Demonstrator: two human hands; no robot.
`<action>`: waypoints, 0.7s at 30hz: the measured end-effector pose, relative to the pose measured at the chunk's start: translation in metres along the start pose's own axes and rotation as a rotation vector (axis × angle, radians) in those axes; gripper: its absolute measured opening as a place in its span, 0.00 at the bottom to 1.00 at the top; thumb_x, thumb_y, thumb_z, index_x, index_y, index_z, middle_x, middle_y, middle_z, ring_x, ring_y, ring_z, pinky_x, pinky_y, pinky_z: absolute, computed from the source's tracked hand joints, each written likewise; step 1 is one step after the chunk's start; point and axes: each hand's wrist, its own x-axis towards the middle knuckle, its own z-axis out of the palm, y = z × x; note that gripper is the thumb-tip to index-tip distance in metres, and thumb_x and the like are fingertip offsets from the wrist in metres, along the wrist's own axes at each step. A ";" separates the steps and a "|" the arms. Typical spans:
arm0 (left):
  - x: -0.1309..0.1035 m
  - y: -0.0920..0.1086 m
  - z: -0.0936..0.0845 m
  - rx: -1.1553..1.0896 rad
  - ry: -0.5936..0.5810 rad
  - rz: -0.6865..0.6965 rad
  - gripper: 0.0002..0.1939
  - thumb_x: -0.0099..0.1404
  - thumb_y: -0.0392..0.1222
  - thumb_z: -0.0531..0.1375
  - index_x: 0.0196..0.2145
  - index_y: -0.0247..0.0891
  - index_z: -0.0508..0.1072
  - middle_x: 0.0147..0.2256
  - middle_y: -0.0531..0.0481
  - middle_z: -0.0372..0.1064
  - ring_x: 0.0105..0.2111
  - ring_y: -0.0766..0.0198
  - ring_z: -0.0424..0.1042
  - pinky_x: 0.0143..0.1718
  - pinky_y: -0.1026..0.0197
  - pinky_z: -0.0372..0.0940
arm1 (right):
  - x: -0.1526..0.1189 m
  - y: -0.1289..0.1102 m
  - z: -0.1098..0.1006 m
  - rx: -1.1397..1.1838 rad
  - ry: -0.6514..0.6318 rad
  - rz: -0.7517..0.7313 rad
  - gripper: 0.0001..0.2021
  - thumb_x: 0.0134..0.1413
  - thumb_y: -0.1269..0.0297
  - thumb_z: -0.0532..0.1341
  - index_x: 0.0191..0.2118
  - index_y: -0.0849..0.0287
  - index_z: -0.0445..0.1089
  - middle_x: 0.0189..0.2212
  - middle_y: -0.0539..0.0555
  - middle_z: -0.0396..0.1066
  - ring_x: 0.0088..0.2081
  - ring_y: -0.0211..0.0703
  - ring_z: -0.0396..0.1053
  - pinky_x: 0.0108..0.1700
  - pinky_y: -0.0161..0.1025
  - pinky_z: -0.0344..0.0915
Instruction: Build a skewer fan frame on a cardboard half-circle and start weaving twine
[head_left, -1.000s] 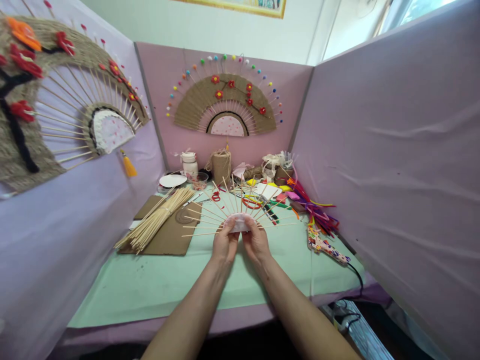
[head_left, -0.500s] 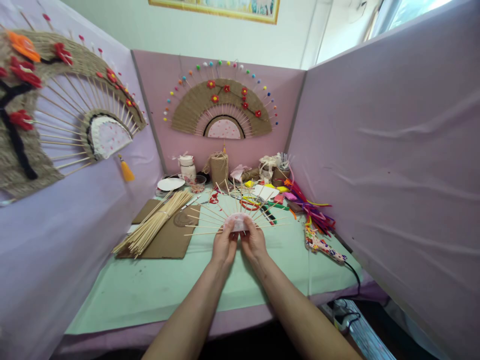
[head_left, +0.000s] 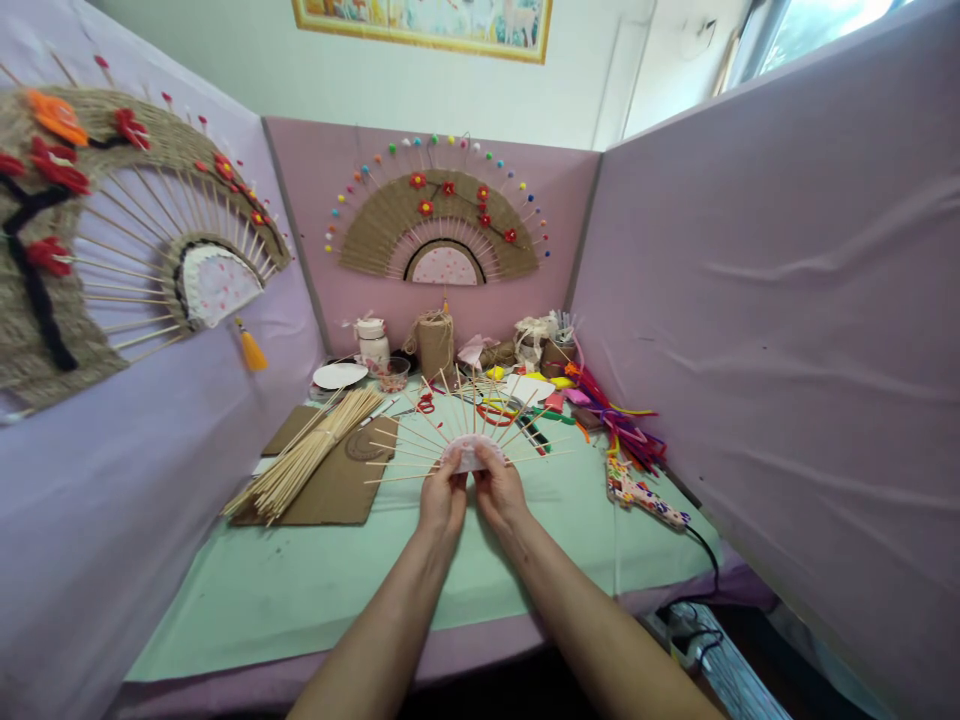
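Observation:
Between my two hands is a fan frame (head_left: 472, 455): a small half-round base in white with pink specks, from which several thin wooden sticks spread outward like rays. My left hand (head_left: 444, 497) grips the base's lower left, thumb on its front face. On the lower right my right hand (head_left: 500, 488) does the same, thumb pressed near the middle. Both sets of fingers curl behind the base and are partly hidden. The frame is held up over the green tabletop, its sticks pointing away from me and to both sides.
A bundle of wooden sticks (head_left: 315, 450) lies on cardboard (head_left: 360, 500) to the left. Red-handled scissors (head_left: 496, 414), a twine roll (head_left: 436, 345) and a white plate (head_left: 340, 376) sit farther back. At right are pipe cleaners (head_left: 626, 428) and a patterned glue gun (head_left: 643, 495). Finished fans (head_left: 448, 200) hang on the partitions.
The camera view has shifted slightly, so the background sits a little lower. Both hands keep the same hold on the fan frame, which looks nearly unmoved.

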 end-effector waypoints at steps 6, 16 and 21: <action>0.000 0.000 0.003 -0.032 0.019 -0.064 0.03 0.60 0.27 0.63 0.33 0.31 0.75 0.28 0.48 0.76 0.26 0.68 0.74 0.30 0.68 0.69 | 0.003 0.004 -0.002 -0.035 0.012 -0.015 0.13 0.33 0.63 0.74 0.29 0.60 0.74 0.27 0.50 0.76 0.28 0.38 0.70 0.32 0.35 0.66; 0.008 0.035 0.005 -0.160 0.072 -0.081 0.09 0.71 0.39 0.54 0.35 0.35 0.73 0.28 0.50 0.75 0.26 0.68 0.75 0.30 0.66 0.70 | -0.007 -0.005 0.001 -0.124 -0.068 -0.012 0.20 0.35 0.60 0.74 0.39 0.57 0.76 0.32 0.47 0.72 0.29 0.30 0.63 0.27 0.27 0.59; 0.006 0.037 0.007 -0.169 0.030 -0.072 0.09 0.70 0.40 0.55 0.36 0.35 0.74 0.30 0.49 0.76 0.27 0.68 0.75 0.32 0.64 0.71 | -0.004 -0.003 -0.003 -0.132 -0.028 -0.028 0.16 0.35 0.57 0.74 0.32 0.58 0.73 0.22 0.44 0.64 0.24 0.30 0.59 0.25 0.28 0.57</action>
